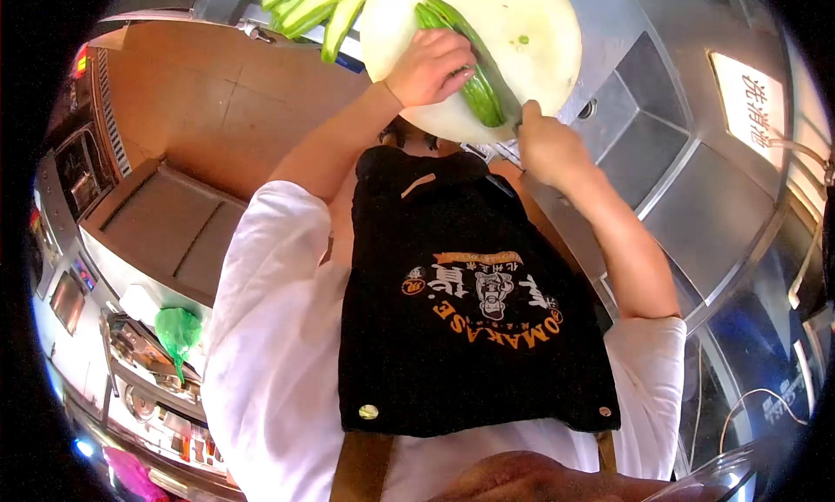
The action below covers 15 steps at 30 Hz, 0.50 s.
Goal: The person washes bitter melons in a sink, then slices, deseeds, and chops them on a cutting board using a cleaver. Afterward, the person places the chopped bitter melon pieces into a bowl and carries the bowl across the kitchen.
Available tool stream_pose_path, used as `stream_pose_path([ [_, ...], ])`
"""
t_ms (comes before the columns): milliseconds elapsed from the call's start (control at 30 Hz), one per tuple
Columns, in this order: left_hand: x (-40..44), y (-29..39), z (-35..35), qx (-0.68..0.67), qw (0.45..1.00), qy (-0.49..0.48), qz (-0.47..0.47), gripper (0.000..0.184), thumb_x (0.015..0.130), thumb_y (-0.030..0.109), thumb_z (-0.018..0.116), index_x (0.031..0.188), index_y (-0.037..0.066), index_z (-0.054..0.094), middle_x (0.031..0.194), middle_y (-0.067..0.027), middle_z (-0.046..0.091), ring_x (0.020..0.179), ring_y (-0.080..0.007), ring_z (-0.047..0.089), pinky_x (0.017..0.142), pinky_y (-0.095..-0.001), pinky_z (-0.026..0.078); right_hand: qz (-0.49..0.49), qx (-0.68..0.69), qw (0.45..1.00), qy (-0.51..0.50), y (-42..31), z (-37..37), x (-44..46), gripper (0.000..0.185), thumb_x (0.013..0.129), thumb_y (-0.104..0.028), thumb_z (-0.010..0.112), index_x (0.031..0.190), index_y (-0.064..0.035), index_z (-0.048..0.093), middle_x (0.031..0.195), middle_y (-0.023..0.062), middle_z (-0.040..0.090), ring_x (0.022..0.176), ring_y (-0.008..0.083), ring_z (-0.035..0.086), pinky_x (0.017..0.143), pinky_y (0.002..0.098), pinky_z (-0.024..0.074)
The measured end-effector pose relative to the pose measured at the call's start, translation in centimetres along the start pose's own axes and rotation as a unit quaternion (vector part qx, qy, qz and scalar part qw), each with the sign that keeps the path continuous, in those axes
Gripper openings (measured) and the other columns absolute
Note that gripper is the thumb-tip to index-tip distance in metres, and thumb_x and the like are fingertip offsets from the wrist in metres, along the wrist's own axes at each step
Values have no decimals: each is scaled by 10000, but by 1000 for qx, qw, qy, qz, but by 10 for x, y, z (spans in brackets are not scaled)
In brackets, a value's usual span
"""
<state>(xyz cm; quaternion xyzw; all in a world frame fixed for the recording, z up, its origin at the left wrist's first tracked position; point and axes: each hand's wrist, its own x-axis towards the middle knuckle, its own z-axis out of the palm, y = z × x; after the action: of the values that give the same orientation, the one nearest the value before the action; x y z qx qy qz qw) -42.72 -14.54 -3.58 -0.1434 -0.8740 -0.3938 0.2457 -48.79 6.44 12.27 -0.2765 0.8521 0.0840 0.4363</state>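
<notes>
A green cucumber (484, 100) lies lengthwise on a round white cutting board (544, 23). My left hand (430, 67) presses down on it with bent fingers, around its middle. In my right hand (550, 145) is the handle of a knife (493, 67), whose blade runs along the right side of the cucumber. Long cut cucumber pieces (317, 6) are piled beyond the board's left edge. A small green scrap (524, 40) sits on the board, right of the blade.
Metal sink basins (644, 154) stand to the right, below a white sign (746, 102). On the left are a brown tiled floor (235, 93), a grey-topped unit (170, 228) and a green plastic bag (177, 332). A black apron (470, 371) hangs below the board.
</notes>
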Motion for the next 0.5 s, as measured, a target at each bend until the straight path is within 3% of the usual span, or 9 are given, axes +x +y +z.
stream_pose_path([
  [67,1,-3,-1,4,1000,-4,-2,201,809,133,740,995,111,666,1081,-66,597,1048,-279,541,896,-395,396,-2,15,1000,24,7,34,11,245,959,-155,435,1104,42,432,931,331,656,899,476,651,793,548,497],
  [133,4,-3,-4,16,1000,-9,-1,196,809,124,735,992,110,666,1086,-66,599,1051,-278,539,895,-396,395,13,41,999,23,11,58,19,299,914,-73,430,1190,41,422,1020,309,658,950,475,652,845,534,507],
  [267,-15,15,-22,40,999,8,-8,183,781,123,723,951,105,656,1104,-59,603,1035,-291,532,876,-428,401,-7,56,998,35,25,67,1,286,910,-79,438,1182,6,415,959,294,664,901,464,653,799,552,498],
  [300,-23,14,-29,51,999,-15,-5,263,762,154,748,1002,105,653,1136,-60,602,1070,-294,521,903,-432,393,-32,76,994,72,34,76,-6,279,917,-97,458,1179,-11,418,900,282,670,835,469,653,759,560,498],
  [500,-20,10,-51,54,993,-105,1,408,723,219,814,1075,113,637,1142,-53,589,1139,-259,504,965,-424,362,-49,101,984,135,-8,18,-15,273,913,-126,485,1157,-11,443,796,272,664,737,469,649,702,563,497],
])
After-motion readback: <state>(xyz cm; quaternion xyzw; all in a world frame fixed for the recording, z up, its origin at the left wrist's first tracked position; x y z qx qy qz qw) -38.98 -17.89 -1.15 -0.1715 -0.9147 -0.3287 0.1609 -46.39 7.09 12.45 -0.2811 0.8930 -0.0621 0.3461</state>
